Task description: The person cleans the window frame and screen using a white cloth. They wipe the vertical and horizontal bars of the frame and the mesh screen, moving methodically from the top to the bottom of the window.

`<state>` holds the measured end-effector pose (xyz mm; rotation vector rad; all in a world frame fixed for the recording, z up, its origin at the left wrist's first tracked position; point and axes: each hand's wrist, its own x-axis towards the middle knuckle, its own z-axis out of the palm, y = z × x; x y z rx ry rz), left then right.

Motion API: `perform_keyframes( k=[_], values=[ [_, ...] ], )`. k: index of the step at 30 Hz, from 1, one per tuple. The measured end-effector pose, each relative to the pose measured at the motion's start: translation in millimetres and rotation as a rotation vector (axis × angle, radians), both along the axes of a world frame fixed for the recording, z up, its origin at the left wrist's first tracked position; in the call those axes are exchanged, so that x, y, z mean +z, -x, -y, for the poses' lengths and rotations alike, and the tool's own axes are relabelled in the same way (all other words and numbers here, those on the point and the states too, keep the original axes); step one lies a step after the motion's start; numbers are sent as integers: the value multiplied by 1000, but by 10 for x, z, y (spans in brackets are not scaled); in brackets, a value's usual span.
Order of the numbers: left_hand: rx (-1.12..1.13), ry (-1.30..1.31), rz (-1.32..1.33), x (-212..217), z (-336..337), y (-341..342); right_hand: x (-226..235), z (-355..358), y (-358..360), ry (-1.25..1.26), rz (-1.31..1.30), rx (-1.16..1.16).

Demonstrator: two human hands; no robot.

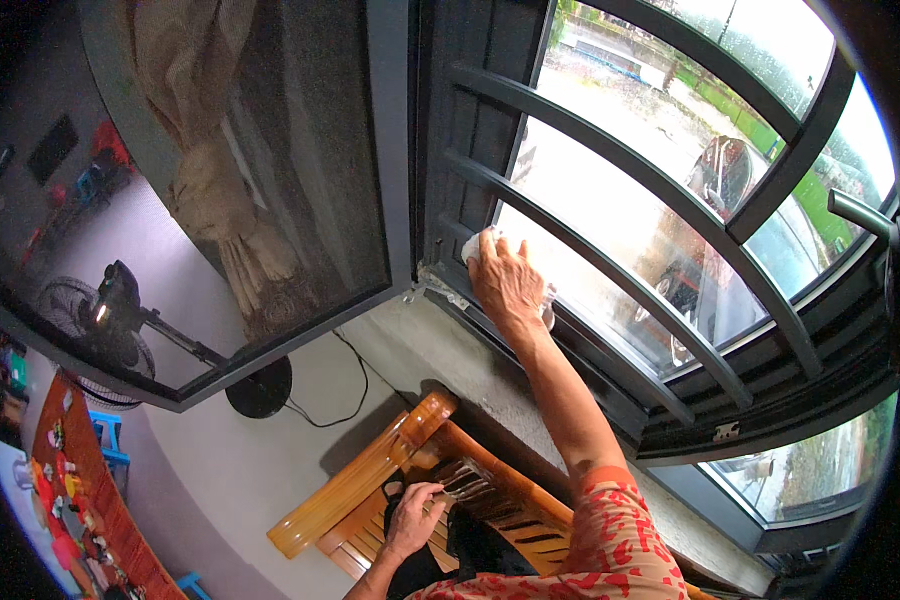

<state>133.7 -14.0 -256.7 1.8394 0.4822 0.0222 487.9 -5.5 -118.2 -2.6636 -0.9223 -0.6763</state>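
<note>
Two hands: right hand (507, 282) gripping white cloth (473, 245) on window frame (610, 385), left hand (415, 515) clutching wooden chair back (370, 475).

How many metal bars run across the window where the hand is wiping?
4 bars show. The top bar arcs by the upper right, the second bar below it, the third bar lower, and the lowest bar past the right hand with its white cloth. More may be hidden.

White cloth (478, 243), crumpled, pressed under right hand (507, 283) against lower window frame (530, 330) by the bars; left hand (413, 518) on wooden chair back (370, 470).
</note>
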Motion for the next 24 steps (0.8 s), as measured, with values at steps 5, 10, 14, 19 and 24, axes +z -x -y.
perform_keyframes(
  k=[5, 10, 14, 19, 24],
  values=[
    [2, -1, -30, 154, 75, -2, -47, 55, 5, 35, -26, -21],
    [-17, -18, -13, 215, 160, -4, 25, 331, 73, 132, -138, -41],
    [-36, 7, 10, 231, 193, -32, -58, 680, 134, 133, -40, -41],
    [-40, -24, 50, 116, 155, -33, -149, 838, 123, 183, 24, 82],
    [8, 13, 10, 24, 89, -21, -14, 319, 98, 300, -26, 67]
  ],
)
